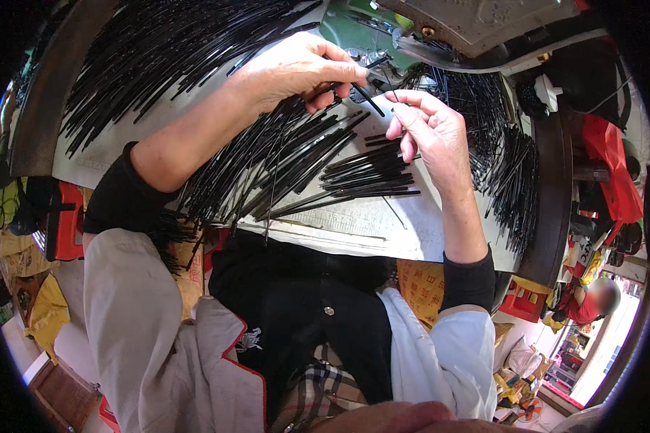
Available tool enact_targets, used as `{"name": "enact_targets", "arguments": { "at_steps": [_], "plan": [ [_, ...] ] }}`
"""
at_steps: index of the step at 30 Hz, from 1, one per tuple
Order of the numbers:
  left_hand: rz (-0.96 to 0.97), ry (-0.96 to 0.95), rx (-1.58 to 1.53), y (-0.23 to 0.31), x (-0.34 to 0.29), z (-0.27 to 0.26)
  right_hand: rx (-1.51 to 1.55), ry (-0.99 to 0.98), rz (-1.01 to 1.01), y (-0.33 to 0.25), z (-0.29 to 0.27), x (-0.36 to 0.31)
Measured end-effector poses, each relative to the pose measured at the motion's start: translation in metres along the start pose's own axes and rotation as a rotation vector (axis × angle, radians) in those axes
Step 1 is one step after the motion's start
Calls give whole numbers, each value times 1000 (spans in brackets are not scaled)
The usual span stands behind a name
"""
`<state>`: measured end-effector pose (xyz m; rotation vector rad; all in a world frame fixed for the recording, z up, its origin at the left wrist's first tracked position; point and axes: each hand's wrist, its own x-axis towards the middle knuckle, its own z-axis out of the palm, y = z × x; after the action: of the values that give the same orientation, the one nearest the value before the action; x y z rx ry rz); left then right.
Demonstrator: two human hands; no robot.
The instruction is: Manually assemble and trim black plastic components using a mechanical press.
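Near the far edge of the table, my left hand (303, 68) is closed in a pinch on a slim black rod (369, 101), whose end slants down toward my other hand. Just to its right, my right hand (430, 130) pinches a thin dark strand (392, 88) between thumb and forefinger. Both hands are just in front of a green and metal machine (343, 29), which partly lies behind the left fingers. Beneath them many similar black rods (282, 162) are spread on a white tabletop (339, 224), with a smaller bundle (368, 173) nearer the right wrist.
A large heap of black rods (166, 58) covers the table's far left, and another heap (509, 173) lies at the right. Dark raised edges (552, 195) border the table. A metal housing (477, 25) overhangs at the top. Another person (585, 307) is far off at the right.
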<state>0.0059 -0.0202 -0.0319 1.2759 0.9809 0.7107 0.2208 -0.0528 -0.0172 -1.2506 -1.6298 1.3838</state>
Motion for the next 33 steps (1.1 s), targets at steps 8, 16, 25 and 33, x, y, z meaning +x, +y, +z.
{"name": "enact_targets", "arguments": {
  "at_steps": [8,16,25,33],
  "plan": [
    [62,21,26,2,-1,2,19,-5,6,3,-2,2],
    [67,37,114,13,5,-1,64,-2,1,0,-5,11],
    [41,68,118,14,13,-4,126,1,8,-1,-8,19],
    [16,32,48,15,16,-7,166,-36,54,-3,-10,20]
  ]
}}
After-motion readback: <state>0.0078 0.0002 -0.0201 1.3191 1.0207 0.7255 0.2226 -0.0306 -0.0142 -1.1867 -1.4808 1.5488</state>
